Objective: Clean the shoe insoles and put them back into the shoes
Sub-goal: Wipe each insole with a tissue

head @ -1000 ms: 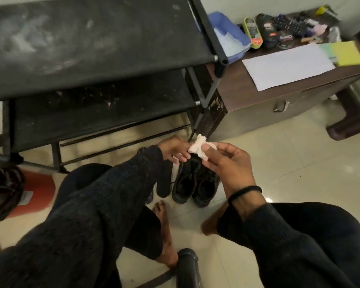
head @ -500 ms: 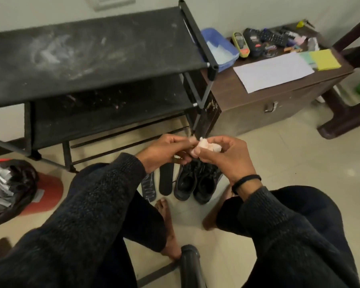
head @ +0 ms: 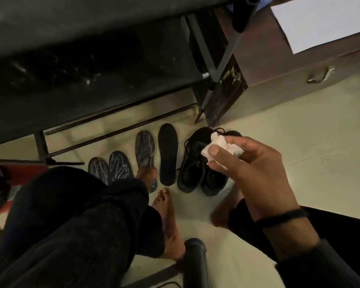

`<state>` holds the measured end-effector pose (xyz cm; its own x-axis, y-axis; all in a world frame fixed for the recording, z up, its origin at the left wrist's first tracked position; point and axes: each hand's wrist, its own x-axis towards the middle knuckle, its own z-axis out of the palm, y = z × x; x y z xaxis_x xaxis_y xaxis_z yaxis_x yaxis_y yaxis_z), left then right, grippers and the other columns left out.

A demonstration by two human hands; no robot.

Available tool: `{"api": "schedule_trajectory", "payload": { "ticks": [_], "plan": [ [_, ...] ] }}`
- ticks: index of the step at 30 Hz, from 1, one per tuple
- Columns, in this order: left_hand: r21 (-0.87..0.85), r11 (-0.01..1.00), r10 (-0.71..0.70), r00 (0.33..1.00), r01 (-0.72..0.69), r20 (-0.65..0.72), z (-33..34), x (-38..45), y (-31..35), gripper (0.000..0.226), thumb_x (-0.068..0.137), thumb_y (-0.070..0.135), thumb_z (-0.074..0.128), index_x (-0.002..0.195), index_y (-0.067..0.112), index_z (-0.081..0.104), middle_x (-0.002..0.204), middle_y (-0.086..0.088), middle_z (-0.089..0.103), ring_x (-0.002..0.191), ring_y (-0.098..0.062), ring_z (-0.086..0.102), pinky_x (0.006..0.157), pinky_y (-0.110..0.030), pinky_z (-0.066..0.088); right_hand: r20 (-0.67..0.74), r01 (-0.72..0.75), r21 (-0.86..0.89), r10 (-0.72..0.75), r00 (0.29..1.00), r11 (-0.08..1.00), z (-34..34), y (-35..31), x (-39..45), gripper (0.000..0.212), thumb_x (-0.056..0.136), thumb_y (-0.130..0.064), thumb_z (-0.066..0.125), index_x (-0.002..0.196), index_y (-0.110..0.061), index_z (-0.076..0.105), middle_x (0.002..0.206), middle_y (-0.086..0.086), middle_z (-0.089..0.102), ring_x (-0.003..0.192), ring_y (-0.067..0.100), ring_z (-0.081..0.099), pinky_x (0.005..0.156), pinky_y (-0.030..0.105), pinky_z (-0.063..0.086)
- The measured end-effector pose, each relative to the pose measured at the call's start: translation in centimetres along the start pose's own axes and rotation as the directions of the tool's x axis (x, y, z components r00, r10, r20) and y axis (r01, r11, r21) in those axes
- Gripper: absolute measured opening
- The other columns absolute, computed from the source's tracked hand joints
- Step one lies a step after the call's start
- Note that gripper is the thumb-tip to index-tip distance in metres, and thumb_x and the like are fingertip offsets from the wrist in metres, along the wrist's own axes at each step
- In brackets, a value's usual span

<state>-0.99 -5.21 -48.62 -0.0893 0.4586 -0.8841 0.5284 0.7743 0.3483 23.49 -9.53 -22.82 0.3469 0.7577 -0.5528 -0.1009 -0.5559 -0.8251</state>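
Several insoles lie in a row on the floor: two with pale scribbled lines point(head: 120, 166), a third scribbled insole point(head: 144, 149), and a plain black insole point(head: 168, 152). A pair of black lace-up shoes point(head: 193, 171) stands right of them. My left hand point(head: 147, 175) reaches down onto the lower part of the third scribbled insole, which still lies flat. My sleeve hides most of that hand, so its grip is unclear. My right hand point(head: 256, 171) hovers over the shoes, pinching a crumpled white tissue point(head: 223, 145).
A black shoe rack point(head: 92, 59) stands just behind the insoles. A brown wooden chest point(head: 279, 65) bearing a white sheet point(head: 324, 21) is at the upper right. A red bin point(head: 23, 172) sits left. My bare feet point(head: 170, 221) and a black post point(head: 194, 265) are close below.
My hands have parted. The left has dropped from the tissue to the insoles on the floor, and the right keeps the tissue. The view has tilted down and closer.
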Motion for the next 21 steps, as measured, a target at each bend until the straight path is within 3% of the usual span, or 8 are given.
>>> {"api": "schedule_trajectory", "payload": {
  "ticks": [3, 5, 7, 9, 12, 14, 18, 21],
  "plan": [
    [-0.006, 0.997, -0.072, 0.997, 0.072, -0.024, 0.8, 0.6, -0.4, 0.047, 0.102, 0.030, 0.054, 0.141, 0.003, 0.051, 0.140, -0.013, 0.054, 0.131, -0.034, 0.052, 0.088, -0.030, 0.042, 0.018, -0.053, 0.052, 0.052, 0.998, 0.997, 0.0, 0.0, 0.2, 0.026, 0.080, -0.021, 0.082, 0.105, -0.020, 0.076, 0.099, -0.003, 0.077, 0.089, 0.018, 0.075, 0.072, 0.023, 0.060],
    [-0.036, 0.995, -0.099, 0.992, 0.097, -0.072, 0.9, 1.1, 0.0, 0.052, 0.099, 0.036, 0.057, 0.141, 0.006, 0.051, 0.136, -0.012, 0.055, 0.129, -0.036, 0.053, 0.092, -0.032, 0.043, 0.039, -0.079, 0.079, 0.076, 0.996, 0.994, 0.0, -0.2, 0.2, 0.025, 0.080, -0.020, 0.081, 0.105, -0.019, 0.076, 0.097, 0.000, 0.078, 0.086, 0.020, 0.076, 0.074, 0.027, 0.061],
    [-0.045, 0.988, -0.152, 0.978, 0.147, -0.142, 1.4, 4.9, -1.7, 0.073, 0.079, 0.055, 0.061, 0.139, 0.014, 0.051, 0.137, -0.010, 0.058, 0.121, -0.037, 0.058, 0.101, -0.042, 0.048, 0.051, -0.103, 0.095, 0.099, 0.994, 0.990, -0.1, -0.4, 0.3, 0.025, 0.080, -0.020, 0.080, 0.105, -0.019, 0.076, 0.097, 0.002, 0.078, 0.086, 0.020, 0.076, 0.075, 0.029, 0.061],
    [-0.054, 0.976, -0.219, 0.944, 0.212, -0.246, 2.2, 10.8, -5.0, 0.087, 0.060, 0.057, 0.060, 0.136, 0.016, 0.046, 0.134, -0.013, 0.059, 0.115, -0.038, 0.060, 0.098, -0.054, 0.051, 0.043, -0.115, 0.112, 0.110, 0.993, 0.987, -0.2, -0.3, 0.4, 0.024, 0.079, -0.018, 0.081, 0.104, -0.019, 0.076, 0.097, 0.004, 0.078, 0.086, 0.022, 0.076, 0.074, 0.030, 0.060],
    [-0.049, 0.955, -0.292, 0.909, 0.291, -0.297, 2.4, 5.8, 0.2, 0.071, 0.078, 0.031, 0.067, 0.137, 0.013, 0.033, 0.138, -0.019, 0.048, 0.123, -0.042, 0.052, 0.104, -0.054, 0.046, 0.015, -0.115, 0.133, 0.114, 0.993, 0.984, -0.2, -0.5, 0.7, 0.022, 0.079, -0.016, 0.081, 0.101, -0.018, 0.078, 0.096, 0.007, 0.078, 0.086, 0.025, 0.076, 0.074, 0.032, 0.061],
    [-0.014, 0.961, -0.268, 0.913, 0.277, -0.308, 2.4, 3.3, 2.2, 0.070, 0.088, 0.026, 0.065, 0.145, 0.009, 0.029, 0.145, -0.023, 0.044, 0.131, -0.043, 0.046, 0.111, -0.050, 0.040, 0.004, -0.112, 0.137, 0.112, 0.994, 0.984, -0.1, -0.6, 0.7, 0.021, 0.079, -0.015, 0.081, 0.099, -0.018, 0.078, 0.095, 0.008, 0.078, 0.085, 0.027, 0.076, 0.076, 0.037, 0.061],
    [-0.011, 0.966, -0.254, 0.937, 0.259, -0.241, 1.8, 4.2, 1.5, 0.065, 0.077, 0.042, 0.059, 0.131, 0.005, 0.054, 0.132, -0.018, 0.060, 0.119, -0.039, 0.058, 0.104, -0.042, 0.047, -0.004, -0.072, 0.153, 0.073, 0.997, 0.986, 0.1, -1.0, 0.6, 0.021, 0.081, -0.012, 0.080, 0.101, -0.014, 0.077, 0.093, 0.008, 0.078, 0.084, 0.026, 0.076, 0.076, 0.034, 0.063],
    [-0.035, 0.976, -0.218, 0.950, 0.216, -0.224, 1.2, 3.1, 1.9, 0.045, 0.084, 0.035, 0.059, 0.115, 0.002, 0.065, 0.110, -0.016, 0.069, 0.102, -0.037, 0.065, 0.095, -0.039, 0.053, -0.010, -0.042, 0.180, 0.044, 0.999, 0.983, 0.3, -1.4, 0.4, 0.023, 0.080, -0.011, 0.080, 0.103, -0.011, 0.076, 0.094, 0.008, 0.078, 0.086, 0.026, 0.076, 0.076, 0.029, 0.062]
  ]
}}
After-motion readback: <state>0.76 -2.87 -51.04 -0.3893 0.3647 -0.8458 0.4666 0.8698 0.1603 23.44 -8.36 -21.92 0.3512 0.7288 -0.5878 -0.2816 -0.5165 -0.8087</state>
